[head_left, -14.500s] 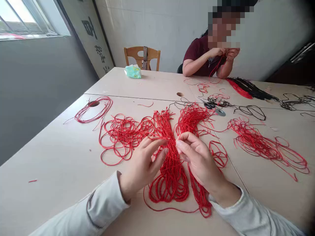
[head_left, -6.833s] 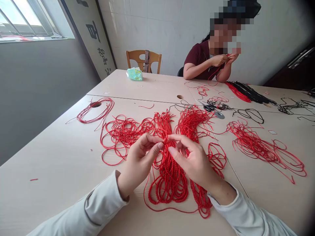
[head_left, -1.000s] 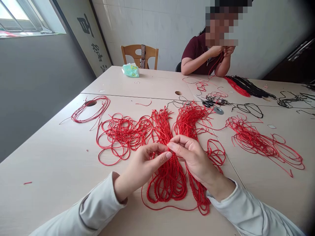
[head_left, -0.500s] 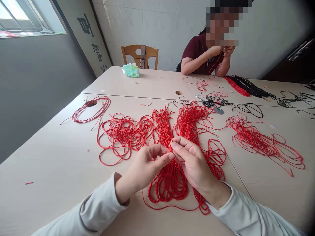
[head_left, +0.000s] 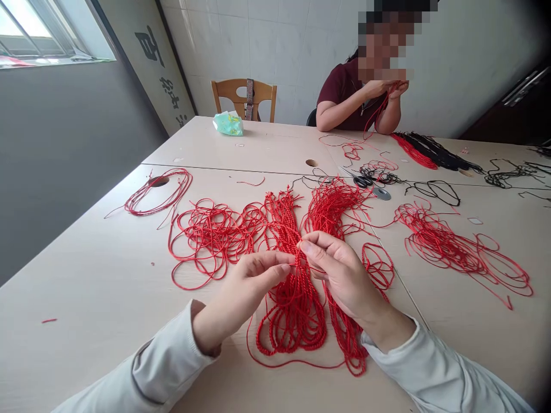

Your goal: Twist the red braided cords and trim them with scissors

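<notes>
A: Where are the hands right now?

B: Close together above the table. The left hand (head_left: 243, 292) reaches in from the lower left and the right hand (head_left: 344, 281) from the lower right, both in pale sleeves, and their fingertips nearly meet.

A: How tight is the grip?

B: The right hand is almost closed, with thumb and forefinger pinching a strand of the twisted red cords (head_left: 293, 310). The left hand's fingers lie nearly straight, the thumb just below them and their tips right at that same strand. I can't tell whether the left hand really has hold of it.

A: And where do the cords lie?

B: In a long bundle on the beige table (head_left: 86, 252), its looped ends toward the person, running beneath both hands. A second bundle of red cord (head_left: 331, 206) lies just past the right hand, and a loose tangle of red cord (head_left: 206, 238) touches the long bundle's left side.

A: What's farther off?

B: To the right there's a red tangle (head_left: 447, 252), then scissors (head_left: 363, 182) beside a grey disc (head_left: 382, 194) and loops of black cord (head_left: 437, 193). Across the table, a co-worker (head_left: 348, 97) holds a thin red cord up with both hands, a red-and-black hank (head_left: 430, 154) lying just in front
</notes>
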The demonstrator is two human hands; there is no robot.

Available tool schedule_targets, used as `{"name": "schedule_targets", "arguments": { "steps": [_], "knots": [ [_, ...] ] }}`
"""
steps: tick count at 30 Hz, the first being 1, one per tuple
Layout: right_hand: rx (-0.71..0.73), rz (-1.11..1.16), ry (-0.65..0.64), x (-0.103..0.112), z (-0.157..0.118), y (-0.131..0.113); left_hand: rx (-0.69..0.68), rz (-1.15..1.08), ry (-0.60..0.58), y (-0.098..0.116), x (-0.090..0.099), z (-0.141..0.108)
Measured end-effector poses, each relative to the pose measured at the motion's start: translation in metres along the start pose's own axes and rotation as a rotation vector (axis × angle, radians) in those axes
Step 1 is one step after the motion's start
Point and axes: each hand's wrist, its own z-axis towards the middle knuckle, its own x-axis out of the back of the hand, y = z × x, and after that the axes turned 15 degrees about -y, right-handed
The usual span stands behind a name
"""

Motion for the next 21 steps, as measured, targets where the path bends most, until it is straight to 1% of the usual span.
{"name": "schedule_targets", "arguments": {
  "steps": [5,8,15,21],
  "knots": [
    [0.002,-0.017,0.006,-0.0017,-0.0002,-0.0016,0.020,-0.026,-0.040,0.0020,-0.0011,-0.0001],
    [0.008,-0.007,-0.003,-0.0024,-0.0003,-0.0017,0.010,-0.029,-0.036,0.0025,-0.0011,0.0006],
    [-0.011,0.028,-0.058,-0.0038,-0.0002,-0.0001,-0.010,-0.029,-0.055,0.0061,-0.0008,-0.0004],
    [0.006,-0.017,-0.020,-0.0029,-0.0012,0.0023,0.001,0.047,-0.053,0.0069,-0.0015,-0.0019]
  ]
}}
